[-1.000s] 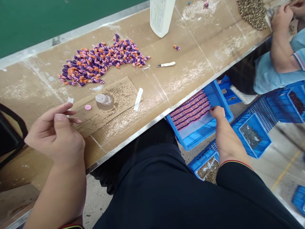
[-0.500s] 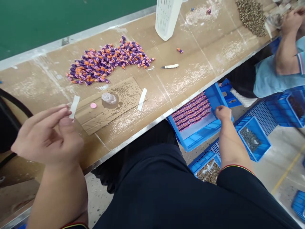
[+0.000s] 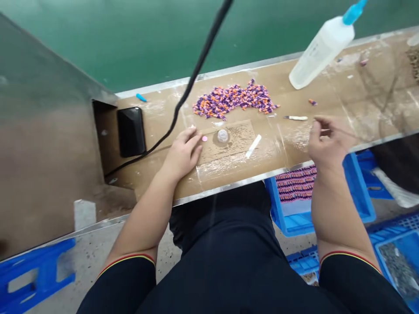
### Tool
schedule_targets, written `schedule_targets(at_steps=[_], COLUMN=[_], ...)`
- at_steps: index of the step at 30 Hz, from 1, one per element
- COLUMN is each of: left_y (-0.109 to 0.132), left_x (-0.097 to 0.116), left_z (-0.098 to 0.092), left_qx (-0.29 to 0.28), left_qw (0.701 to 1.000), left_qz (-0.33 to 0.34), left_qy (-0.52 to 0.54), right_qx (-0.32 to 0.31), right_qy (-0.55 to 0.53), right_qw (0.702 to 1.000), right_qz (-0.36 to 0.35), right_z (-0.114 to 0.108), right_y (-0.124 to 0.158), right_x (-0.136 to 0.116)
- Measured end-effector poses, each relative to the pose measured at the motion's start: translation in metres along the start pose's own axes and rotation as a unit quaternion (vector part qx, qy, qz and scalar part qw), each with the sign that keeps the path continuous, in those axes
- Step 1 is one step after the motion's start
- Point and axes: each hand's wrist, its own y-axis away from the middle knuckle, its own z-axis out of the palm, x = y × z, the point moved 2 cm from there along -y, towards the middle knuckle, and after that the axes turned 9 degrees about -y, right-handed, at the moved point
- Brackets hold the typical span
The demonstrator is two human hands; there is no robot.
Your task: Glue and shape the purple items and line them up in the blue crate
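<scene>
My left hand rests on the bench at the left end of the cardboard piece, fingers stretched out and lying flat. Just beyond its fingertips sits a small pink disc. A round, clear blob stands in a wet patch on the cardboard, and a white strip lies across its right end. Over the bench's front edge hovers my right hand, loosely curled, with a gap between thumb and fingers and nothing visible in it. A small knife with a pale handle lies to its left.
Behind the cardboard lies a heap of small purple-and-orange pieces. A bottle with a blue nozzle stands back right. Left are a black phone, a dark cable and a metal housing. A blue tray sits below the bench.
My left hand has come down from the air onto the bench by the cardboard. My right hand has left the blue tray's rim and risen over the bench edge. The view has swung left.
</scene>
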Motion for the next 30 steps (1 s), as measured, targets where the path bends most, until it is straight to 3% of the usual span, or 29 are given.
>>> schedule_targets(at_steps=[2,6,9,14,17,22,26,30], left_y=[0.002,0.003,0.001,-0.009,-0.014,-0.015,-0.017,-0.018], left_x=[-0.003,-0.008,-0.003,0.011,0.015,0.015,0.018,0.020], left_z=[-0.003,-0.009,-0.007,0.002,0.005,0.008,0.011,0.014], left_qx=[0.009,0.039,0.036,0.022,0.013,0.008,0.013,0.016], left_qw=[1.000,0.998,0.998,0.998,0.998,0.998,0.997,0.996], left_qz=[-0.017,-0.045,-0.049,-0.063,-0.064,-0.054,-0.069,-0.067], left_qy=[-0.002,-0.005,-0.009,-0.021,-0.010,0.032,0.046,0.048], right_qx=[-0.023,-0.181,-0.256,-0.284,-0.308,-0.337,-0.305,-0.270], right_qy=[-0.002,-0.027,-0.016,-0.013,-0.004,0.002,-0.033,-0.110], right_qw=[0.999,0.977,0.960,0.956,0.948,0.935,0.943,0.951], right_qz=[-0.041,-0.105,-0.110,-0.077,-0.086,-0.111,-0.132,-0.098], right_z=[0.030,0.096,0.138,0.179,0.183,0.168,0.150,0.130], right_y=[-0.016,-0.044,-0.064,-0.087,-0.089,-0.080,-0.072,-0.068], right_x=[-0.037,-0.097,-0.119,-0.131,-0.136,-0.140,-0.139,-0.134])
